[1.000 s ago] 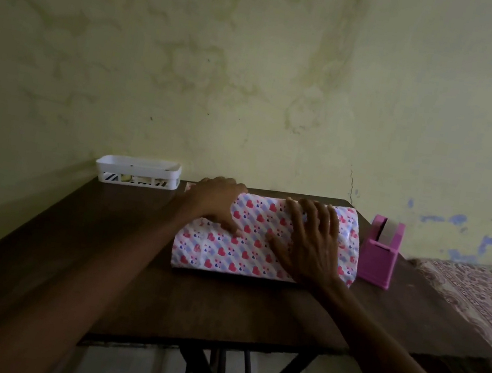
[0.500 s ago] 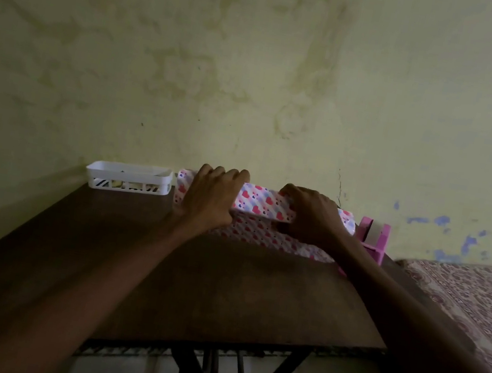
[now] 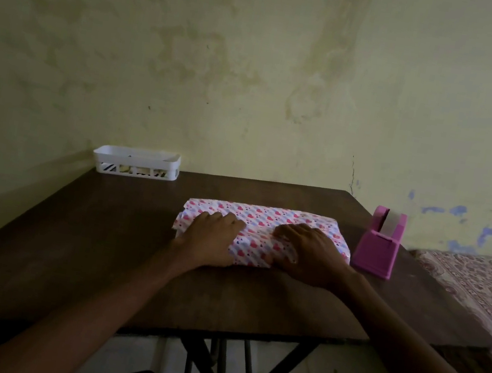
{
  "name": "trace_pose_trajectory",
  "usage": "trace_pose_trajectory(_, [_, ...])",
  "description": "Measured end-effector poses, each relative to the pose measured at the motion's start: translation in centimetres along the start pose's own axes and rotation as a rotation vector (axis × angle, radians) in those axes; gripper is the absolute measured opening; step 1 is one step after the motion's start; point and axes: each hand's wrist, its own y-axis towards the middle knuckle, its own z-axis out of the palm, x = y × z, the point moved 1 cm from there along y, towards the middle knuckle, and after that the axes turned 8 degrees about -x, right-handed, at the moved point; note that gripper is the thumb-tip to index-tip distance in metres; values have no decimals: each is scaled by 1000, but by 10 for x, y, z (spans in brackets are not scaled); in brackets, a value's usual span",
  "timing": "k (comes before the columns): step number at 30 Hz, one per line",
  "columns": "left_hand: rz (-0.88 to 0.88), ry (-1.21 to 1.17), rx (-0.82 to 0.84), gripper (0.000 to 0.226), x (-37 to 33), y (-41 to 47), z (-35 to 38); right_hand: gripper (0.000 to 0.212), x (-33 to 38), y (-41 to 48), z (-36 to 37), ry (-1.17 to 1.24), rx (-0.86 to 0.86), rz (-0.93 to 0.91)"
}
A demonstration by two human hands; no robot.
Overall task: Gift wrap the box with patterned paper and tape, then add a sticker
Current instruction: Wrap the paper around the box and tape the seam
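A stained yellow-green wall backs a dark wooden table (image 3: 98, 243). Both palms lie flat, fingers loosely together, on the wrapped box (image 3: 264, 222) mid-table: the left hand (image 3: 210, 239) covers its left end, the right hand (image 3: 308, 255) its right half, thumb tucked at the near edge. Forearms reach in straight. A pink tape dispenser (image 3: 377, 247) stands just right of the box; a white basket (image 3: 136, 163) sits at the far-left corner.

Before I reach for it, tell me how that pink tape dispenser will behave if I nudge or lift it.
The pink tape dispenser stands upright on a flared base, so it would probably slide across the table rather than tip. A push high up near the roll looks likelier to rock it. It appears to be hollow plastic, so probably light and stiff; pulling tape one-handed might drag it.
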Motion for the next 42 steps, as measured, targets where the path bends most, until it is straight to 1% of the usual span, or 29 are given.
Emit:
trace_pose_trajectory(4, [-22, -17, 72, 72, 5, 11, -3, 37, -3, 3, 1, 70, 0, 7])
trace_pose_trajectory(7, [-69, -142, 58, 57, 14, 25, -5, 24, -6, 18, -1, 121, -36, 76])
trace_pose_trajectory(10, [-128, -199, 39, 45, 19, 37, -3, 24, -15, 34, -1, 104, 2, 142])
trace_pose_trajectory(12, [-157, -202, 62, 41, 18, 45, -5, 25, -21, 41, -3, 70, 65, 130])
trace_pose_trajectory(14, [-180, -219, 118, 36, 18, 53, -7, 26, -25, 49, -6, 36, 144, 125])
trace_pose_trajectory(16, [-199, -279, 197, 32, 19, 59, -10, 28, -31, 56, -10, 20, 214, 178])
trace_pose_trajectory(18, [-208, -339, 229, 30, 20, 64, -12, 30, -38, 61, -16, 97, 285, 259])
trace_pose_trajectory(20, [-208, -350, 235, 28, 20, 65, -13, 31, -44, 63, -20, 177, 346, 285])
trace_pose_trajectory(23, [-211, -361, 196, 24, 22, 67, -13, 27, -51, 64, -24, 157, 415, 257])
trace_pose_trajectory(26, [-221, -388, 199, 25, 23, 68, -12, 25, -54, 66, -26, 134, 454, 274])
trace_pose_trajectory(29, [-210, -377, 200, 25, 22, 71, -12, 34, -55, 67, -31, 108, 456, 303])
trace_pose_trajectory(32, [-176, -337, 201, 21, 19, 76, -14, 35, -57, 70, -35, 44, 454, 281])
trace_pose_trajectory(34, [-168, -340, 223, 20, 18, 80, -14, 32, -59, 72, -36, 21, 436, 260])
trace_pose_trajectory(37, [-165, -368, 219, 9, 17, 82, -12, 29, -60, 68, -32, 37, 364, 267])
trace_pose_trajectory(41, [-162, -391, 147, 18, 22, 81, -3, 15, -64, 60, -22, 72, 233, 301])
trace_pose_trajectory(42, [-154, -378, 145, 17, 23, 80, -3, 11, -63, 58, -21, 59, 207, 272])
